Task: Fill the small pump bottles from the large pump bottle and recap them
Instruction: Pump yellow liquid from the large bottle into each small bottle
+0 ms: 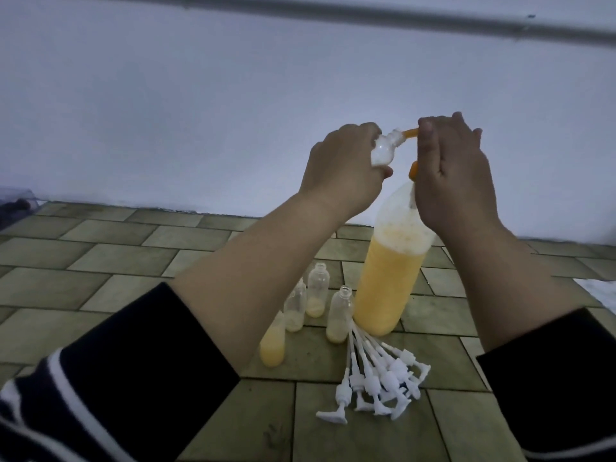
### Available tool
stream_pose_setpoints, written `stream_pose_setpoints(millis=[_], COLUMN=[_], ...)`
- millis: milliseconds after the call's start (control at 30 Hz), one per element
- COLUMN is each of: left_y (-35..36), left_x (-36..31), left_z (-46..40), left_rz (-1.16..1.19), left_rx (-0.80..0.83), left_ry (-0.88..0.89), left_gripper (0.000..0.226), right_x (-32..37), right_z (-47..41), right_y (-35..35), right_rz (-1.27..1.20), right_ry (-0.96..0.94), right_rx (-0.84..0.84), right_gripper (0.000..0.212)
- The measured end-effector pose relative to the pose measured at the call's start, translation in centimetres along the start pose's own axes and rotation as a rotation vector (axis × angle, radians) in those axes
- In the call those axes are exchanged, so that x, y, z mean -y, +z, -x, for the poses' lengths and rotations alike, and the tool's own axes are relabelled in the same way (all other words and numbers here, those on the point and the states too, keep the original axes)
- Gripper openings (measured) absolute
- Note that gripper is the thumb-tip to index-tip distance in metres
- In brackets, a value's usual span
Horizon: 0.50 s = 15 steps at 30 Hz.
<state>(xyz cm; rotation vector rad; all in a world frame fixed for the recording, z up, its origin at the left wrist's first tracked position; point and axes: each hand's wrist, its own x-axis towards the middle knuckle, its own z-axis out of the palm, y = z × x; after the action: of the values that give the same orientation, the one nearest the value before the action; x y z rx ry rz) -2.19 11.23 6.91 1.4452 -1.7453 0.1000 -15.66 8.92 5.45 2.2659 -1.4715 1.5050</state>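
**Orange spout at the mouth of a small bottle**

Orange is the spout [510, 132] of the large pump bottle [390, 278], and it touches the mouth of the small bottle [151, 151] that I hold tilted in my left hand [343, 171]. My left fingers are curled round that small bottle, which looks clear and nearly empty. My right hand [456, 175] lies over the pump head, its fingers bent down over the top; I cannot tell how tightly they close, though the palm side covers the pump. The large bottle stands upright on the tiled floor [116, 261], yellow liquid filling most of it, with foam above the liquid.

Just left of its base stand four small bottles [316, 291] without caps. Three have a little pale liquid at the bottom; the nearest one is partly hidden by my left forearm and holds more. In front of them a bundle of white pump caps [376, 378] lies fanned on the tiles, tubes pointing toward the large bottle. Dark sleeves cover my arms.
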Motion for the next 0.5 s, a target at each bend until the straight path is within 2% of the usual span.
stream_pose_setpoints(millis=[233,433,500], left_y=[-1.0,-1.4,-0.8], left_x=[3.0,4.9,5.2], left_z=[2.9,8.9,10.8], left_rz=[0.256,0.262,0.244], left_rx=[0.071,0.258,0.292], left_ry=[-0.297,-0.405,-0.433], left_gripper=[0.038,0.048,0.043], right_x=[-0.9,-1.5,-1.6], right_z=[-0.3,0.1,0.0], right_y=[-0.5,0.3,0.3], right_rz=[0.014,0.041,0.037], right_ry=[-0.018,-0.048,-0.047], right_rx=[0.045,0.022,0.017], right_gripper=[0.047,0.049,0.049])
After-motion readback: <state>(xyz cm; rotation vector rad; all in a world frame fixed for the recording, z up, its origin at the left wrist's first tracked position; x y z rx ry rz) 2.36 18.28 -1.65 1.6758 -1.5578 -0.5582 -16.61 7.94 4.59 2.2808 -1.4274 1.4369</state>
